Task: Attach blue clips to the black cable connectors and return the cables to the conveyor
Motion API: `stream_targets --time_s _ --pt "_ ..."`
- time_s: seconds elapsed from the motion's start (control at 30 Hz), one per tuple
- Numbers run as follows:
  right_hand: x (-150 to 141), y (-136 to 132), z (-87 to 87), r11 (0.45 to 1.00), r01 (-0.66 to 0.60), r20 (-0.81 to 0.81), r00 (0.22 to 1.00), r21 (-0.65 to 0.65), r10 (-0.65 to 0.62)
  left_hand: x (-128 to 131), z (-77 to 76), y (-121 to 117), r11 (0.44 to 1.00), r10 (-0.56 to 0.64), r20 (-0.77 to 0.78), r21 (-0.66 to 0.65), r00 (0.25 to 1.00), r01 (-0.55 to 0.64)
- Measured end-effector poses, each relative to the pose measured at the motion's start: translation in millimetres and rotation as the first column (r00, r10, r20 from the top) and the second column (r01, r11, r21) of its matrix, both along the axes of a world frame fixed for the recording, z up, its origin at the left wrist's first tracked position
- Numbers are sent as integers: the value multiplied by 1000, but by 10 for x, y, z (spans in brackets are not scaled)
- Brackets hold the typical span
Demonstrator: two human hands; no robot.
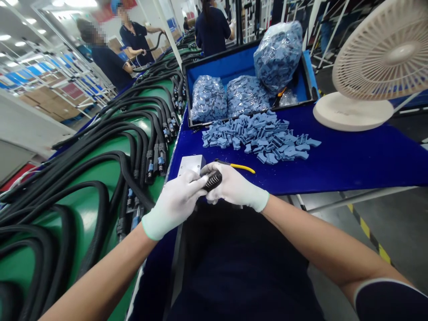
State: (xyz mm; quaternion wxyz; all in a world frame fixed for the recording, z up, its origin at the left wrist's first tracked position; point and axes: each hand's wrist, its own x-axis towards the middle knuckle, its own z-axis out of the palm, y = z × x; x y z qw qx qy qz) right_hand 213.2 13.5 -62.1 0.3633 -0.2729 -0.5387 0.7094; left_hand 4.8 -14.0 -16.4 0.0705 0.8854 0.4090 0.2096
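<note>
In white gloves, my two hands meet at the front edge of the blue table. Between them is a small black ribbed part [213, 180] with pale lines across it. My left hand [179, 200] is closed, its thumb and fingers pressed against the part's near end. My right hand [230, 186] is curled round the same part from the other side; some fingertips are hidden. Just behind the hands lies a silver metal block [191, 164]. A tool with a yellow handle [243, 168] rests beyond my right hand, partly covered by it.
Loose blue plastic clips [264, 136] are heaped on the table [361, 156]. Behind them a blue bin [220, 69] holds bags of clips. A beige fan [384, 53] stands right. Black hoses [100, 156] cover the green surface at left. Several people are in the background.
</note>
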Motion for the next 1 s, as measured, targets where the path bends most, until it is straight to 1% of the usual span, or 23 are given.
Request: stream_targets --time_s 0.07,0.13,0.23,0.3,0.37,0.43,0.47,0.5,0.53,0.57,0.6,0.63,0.67,0.7,0.73,0.77,0.8,0.83,0.87,0.9,0.93,0.97,1.0 --pt "11 -6 6 1000 -20 -10 1000 7 20 -53 -17 60 997 -39 51 -61 998 42" --pt "16 -27 5 1000 -6 -11 1000 26 7 -80 -31 139 975 24 182 -223 983 18" --pt "22 -57 -5 995 62 7 998 76 -63 -55 -54 265 865 215 326 -501 921 -25" --pt "39 -56 -4 988 121 32 992 99 -124 -5 -66 297 813 284 329 -581 901 -44" --pt "63 -47 2 983 153 43 987 98 -158 51 -75 234 848 331 316 -512 889 -134" --pt "72 -61 5 976 203 4 979 81 -204 95 -85 74 905 377 309 -321 873 -277" --pt "62 -86 0 966 251 -44 968 57 -248 106 -94 -25 908 404 301 -243 864 -341" --pt "42 -124 -9 950 310 -105 946 19 -307 107 -106 -121 898 433 296 -223 852 -379" --pt "13 -172 -21 932 363 -163 918 -24 -362 97 -118 -204 881 462 320 -270 827 -388" --pt "-20 -220 -34 919 391 -200 897 -57 -394 74 -129 -264 859 493 372 -354 787 -370" --pt "-53 -258 -45 926 372 -209 903 -60 -376 40 -134 -297 834 527 438 -433 728 -343" --pt "-79 -272 -50 957 290 -181 940 -17 -289 -7 -130 -301 814 557 519 -496 648 -303" --pt "-93 -248 -46 987 148 -113 984 68 -140 -62 -113 -282 805 578 613 -536 539 -253" --pt "-95 -176 -32 984 -7 -8 1000 175 8 -122 -83 -244 808 583 706 -555 401 -198" --pt "-84 -53 -9 950 -126 125 988 287 94 -182 -41 -194 815 578 776 -562 254 -139" --pt "-65 119 19 896 -211 267 957 390 110 -236 12 -139 824 567 815 -563 120 -70" --pt "-44 328 50 842 -147 371 926 520 -67 -279 69 -83 832 555 831 -555 15 -4" --pt "-24 557 77 768 -49 470 816 638 -338 -308 128 -27 839 544 838 -543 -32 35" --pt "-10 787 98 703 -22 559 624 710 -545 -323 183 30 847 531 847 -531 -14 33" --pt "-4 999 109 681 -65 637 427 729 -642 -326 230 88 856 516 856 -517 40 10" --pt "-5 1178 107 693 -116 689 304 712 -658 -322 268 152 867 497 861 -498 103 -22" --pt "-10 1316 92 701 -137 710 242 699 -661 -315 296 223 880 474 867 -471 157 -54" --pt "-15 1409 63 713 -157 728 215 683 -651 -310 314 301 895 446 873 -440 198 -78"
